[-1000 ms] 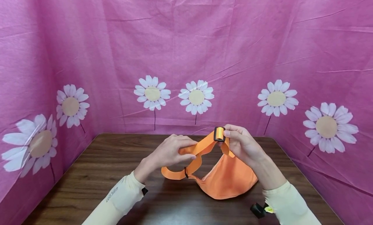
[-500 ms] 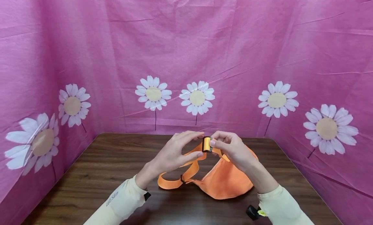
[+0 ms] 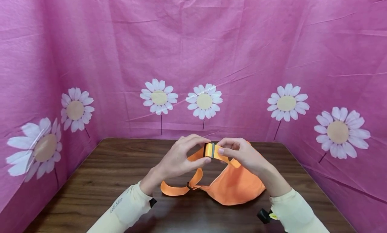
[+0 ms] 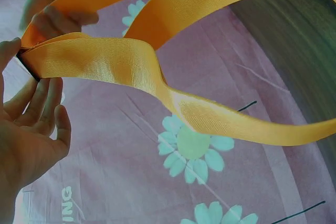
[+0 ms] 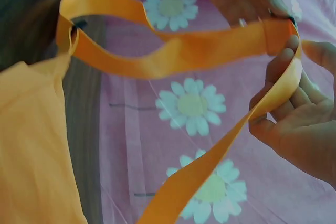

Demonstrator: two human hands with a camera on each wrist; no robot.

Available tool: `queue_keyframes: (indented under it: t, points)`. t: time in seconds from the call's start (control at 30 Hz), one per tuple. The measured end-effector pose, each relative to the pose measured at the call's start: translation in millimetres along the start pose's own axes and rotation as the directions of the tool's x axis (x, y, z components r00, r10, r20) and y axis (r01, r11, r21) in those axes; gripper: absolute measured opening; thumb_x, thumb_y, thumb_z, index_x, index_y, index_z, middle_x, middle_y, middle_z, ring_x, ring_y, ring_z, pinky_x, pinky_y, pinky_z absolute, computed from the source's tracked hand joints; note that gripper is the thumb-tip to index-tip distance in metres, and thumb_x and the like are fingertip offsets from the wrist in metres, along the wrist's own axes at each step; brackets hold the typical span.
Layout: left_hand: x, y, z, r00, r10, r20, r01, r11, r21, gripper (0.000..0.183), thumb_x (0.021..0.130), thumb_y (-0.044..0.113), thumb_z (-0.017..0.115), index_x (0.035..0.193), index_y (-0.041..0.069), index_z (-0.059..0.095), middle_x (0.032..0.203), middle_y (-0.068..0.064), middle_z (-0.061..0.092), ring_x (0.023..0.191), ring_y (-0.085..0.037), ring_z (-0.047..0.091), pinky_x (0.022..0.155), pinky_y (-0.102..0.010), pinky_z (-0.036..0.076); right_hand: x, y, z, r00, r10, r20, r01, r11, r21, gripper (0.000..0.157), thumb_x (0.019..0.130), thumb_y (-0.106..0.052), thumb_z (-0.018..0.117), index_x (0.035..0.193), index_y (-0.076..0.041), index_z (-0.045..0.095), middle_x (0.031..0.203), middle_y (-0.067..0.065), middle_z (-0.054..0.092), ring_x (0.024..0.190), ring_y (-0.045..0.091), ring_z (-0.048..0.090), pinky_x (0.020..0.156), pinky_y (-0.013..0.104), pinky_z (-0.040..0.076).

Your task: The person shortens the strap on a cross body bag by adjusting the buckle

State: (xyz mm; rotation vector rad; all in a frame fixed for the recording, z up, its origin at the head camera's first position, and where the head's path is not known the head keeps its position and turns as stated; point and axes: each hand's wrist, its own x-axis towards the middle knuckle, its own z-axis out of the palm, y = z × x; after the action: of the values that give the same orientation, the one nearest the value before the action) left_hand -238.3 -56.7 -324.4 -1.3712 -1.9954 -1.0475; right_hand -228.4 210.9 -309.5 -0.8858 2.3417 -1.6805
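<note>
An orange strap (image 3: 196,154) with a black slider buckle (image 3: 213,150) is held up above the table. My left hand (image 3: 179,157) pinches the slider by its top and bottom edges between fingers and thumb. Just to its right, my right hand (image 3: 246,155) pinches the strap; in the right wrist view the strap (image 5: 210,51) bends around those fingertips. The strap joins an orange cloth piece (image 3: 235,189), perhaps a small bag, resting on the table below the right hand. A second black buckle (image 3: 189,186) sits low on the strap, near the cloth's left corner.
The dark wooden table (image 3: 121,166) spreads out on both sides of the hands. A pink curtain (image 3: 181,41) with printed white daisies surrounds it at the back and sides. A black device (image 3: 263,215) hangs at the right wrist.
The slider has come left and slightly down. My left hand has shifted its hold from the strap to the slider, while my right hand has passed from the slider to the strap beside it.
</note>
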Motion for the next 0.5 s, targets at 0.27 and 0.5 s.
queue_keyframes:
  t: [0.27,0.5]
  points:
    - [-0.3,0.9,-2.2,1.0,-0.009,0.027,0.008,0.999,0.037,0.047,0.09,0.034,0.081,0.131,0.017,0.065,0.119,0.012,0.064,0.107,-0.008,0.058,0.093,-0.04,0.041,-3.8,0.9,-14.9,0.997,0.033,0.07,-0.034,0.999,0.008,0.016,0.1,-0.018,0.068,0.107,-0.004,0.072,0.071,0.013,0.056,0.06,0.026,0.047,0.052,0.033,0.041]
    - [-1.4,0.5,-0.3,0.999,-0.02,0.04,0.017,0.998,0.065,0.045,0.09,0.036,0.08,0.13,0.02,0.066,0.114,0.014,0.063,0.105,-0.006,0.057,0.09,-0.04,0.041,-0.5,1.0,-6.7,0.996,0.065,0.058,-0.064,0.998,-0.016,0.018,0.098,-0.022,0.071,0.107,-0.007,0.075,0.074,0.009,0.06,0.062,0.017,0.051,0.053,0.029,0.042]
